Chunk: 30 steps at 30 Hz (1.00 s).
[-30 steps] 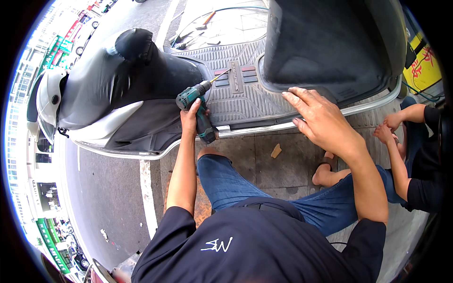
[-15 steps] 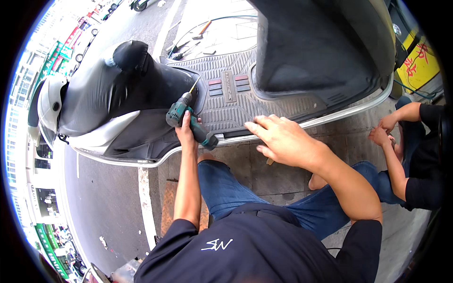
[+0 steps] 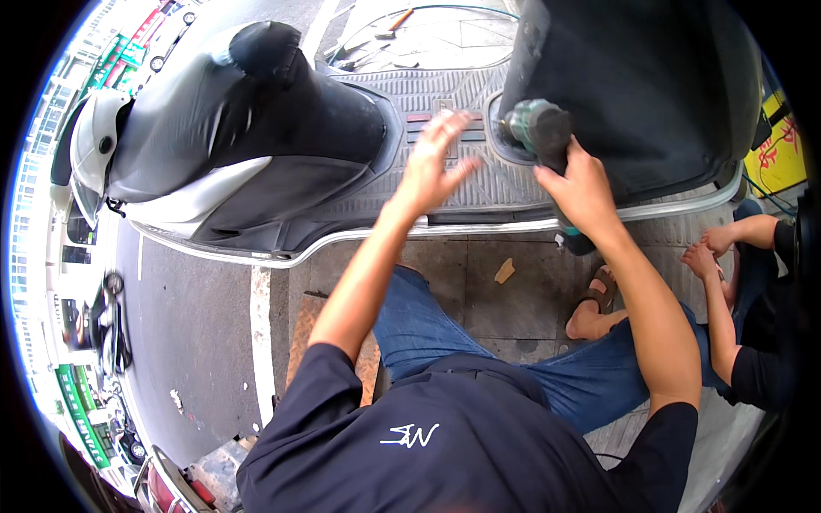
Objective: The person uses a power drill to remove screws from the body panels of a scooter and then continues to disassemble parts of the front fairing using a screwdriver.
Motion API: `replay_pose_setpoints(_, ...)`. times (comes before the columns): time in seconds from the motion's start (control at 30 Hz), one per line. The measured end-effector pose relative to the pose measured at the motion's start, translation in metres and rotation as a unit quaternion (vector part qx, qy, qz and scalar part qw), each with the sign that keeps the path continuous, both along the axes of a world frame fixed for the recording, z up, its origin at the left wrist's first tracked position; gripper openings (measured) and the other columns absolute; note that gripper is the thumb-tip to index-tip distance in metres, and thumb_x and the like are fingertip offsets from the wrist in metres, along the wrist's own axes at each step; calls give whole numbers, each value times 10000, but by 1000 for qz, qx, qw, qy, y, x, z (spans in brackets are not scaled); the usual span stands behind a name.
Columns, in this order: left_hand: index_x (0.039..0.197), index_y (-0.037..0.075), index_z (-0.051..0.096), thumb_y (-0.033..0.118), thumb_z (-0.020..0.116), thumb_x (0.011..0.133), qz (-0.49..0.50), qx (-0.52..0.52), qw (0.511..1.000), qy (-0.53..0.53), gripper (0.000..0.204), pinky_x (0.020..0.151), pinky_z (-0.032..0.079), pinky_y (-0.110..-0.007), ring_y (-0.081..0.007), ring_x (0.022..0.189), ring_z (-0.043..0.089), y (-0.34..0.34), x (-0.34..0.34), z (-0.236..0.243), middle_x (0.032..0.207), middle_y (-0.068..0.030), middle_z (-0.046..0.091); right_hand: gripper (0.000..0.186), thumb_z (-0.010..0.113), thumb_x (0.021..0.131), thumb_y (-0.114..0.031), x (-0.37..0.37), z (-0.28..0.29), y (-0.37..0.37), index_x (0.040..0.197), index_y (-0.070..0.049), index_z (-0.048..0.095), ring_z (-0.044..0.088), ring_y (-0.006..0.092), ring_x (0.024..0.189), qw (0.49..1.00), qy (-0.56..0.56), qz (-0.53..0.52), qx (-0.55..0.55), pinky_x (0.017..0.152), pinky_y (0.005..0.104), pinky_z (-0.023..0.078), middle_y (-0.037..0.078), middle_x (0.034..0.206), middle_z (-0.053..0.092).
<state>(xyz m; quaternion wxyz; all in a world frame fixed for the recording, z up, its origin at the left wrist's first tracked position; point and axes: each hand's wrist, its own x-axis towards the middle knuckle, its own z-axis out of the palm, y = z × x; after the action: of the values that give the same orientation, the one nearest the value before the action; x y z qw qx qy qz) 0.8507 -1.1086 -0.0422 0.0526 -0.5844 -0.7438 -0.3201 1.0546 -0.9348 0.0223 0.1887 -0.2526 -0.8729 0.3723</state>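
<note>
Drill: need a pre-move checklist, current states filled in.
1. Drill held: ok, in the right hand.
2. Left hand free of tools: ok, open, seen against the footboard mat.
3. Drill's front end clear of the scooter: cannot tell, blurred.
4. Other person's hands away from the drill: ok, together at the view's right.
5. Hammer off the mat: ok, on the ground beyond the scooter.

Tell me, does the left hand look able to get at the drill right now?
Probably yes: the left hand is spread and looks empty above the ribbed mat, with nothing visible between it and the drill, which the right hand grips.
</note>
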Motion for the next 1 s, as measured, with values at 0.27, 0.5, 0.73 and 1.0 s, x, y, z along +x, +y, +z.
replay_pose_setpoints(0.27, 1530, 27, 320, 671, 545, 886, 207, -199, 954, 91, 938, 1193, 205, -518, -404, 1470, 257, 24, -137, -88, 1579, -244, 293, 569, 732, 772, -166, 41, 30, -15, 1294, -28, 554, 699, 324, 839, 937, -167, 177, 251, 720, 434, 550, 137, 971, 689)
replay_pose_setpoints(0.5, 1543, 78, 333, 745, 445, 885, 217, -274, 934, 77, 943, 1219, 105, -531, -304, 1528, 157, 40, -138, -105, 1634, -154, 231, 574, 756, 722, -130, 37, 17, -11, 1252, -12, 570, 693, 307, 843, 911, -181, 237, 284, 721, 410, 554, 119, 948, 679)
replay_pose_setpoints(0.73, 1541, 74, 338, 710, 434, 921, 227, -311, 917, 102, 893, 1215, 102, -540, -311, 1527, 159, 40, -141, -99, 1628, -167, 242, 408, 717, 750, -104, 28, 12, -14, 1131, -19, 597, 698, 273, 825, 899, -157, 249, 325, 716, 395, 558, 89, 903, 688)
replay_pose_setpoints(1.0, 1520, 170, 404, 602, 449, 959, 141, -183, 964, 134, 709, 1213, 120, -545, -306, 1509, 219, 93, -62, -107, 1599, -152, 313, 415, 712, 774, -136, 49, 55, -32, 1152, -27, 581, 699, 278, 833, 876, -199, 325, 295, 721, 401, 557, 99, 928, 700)
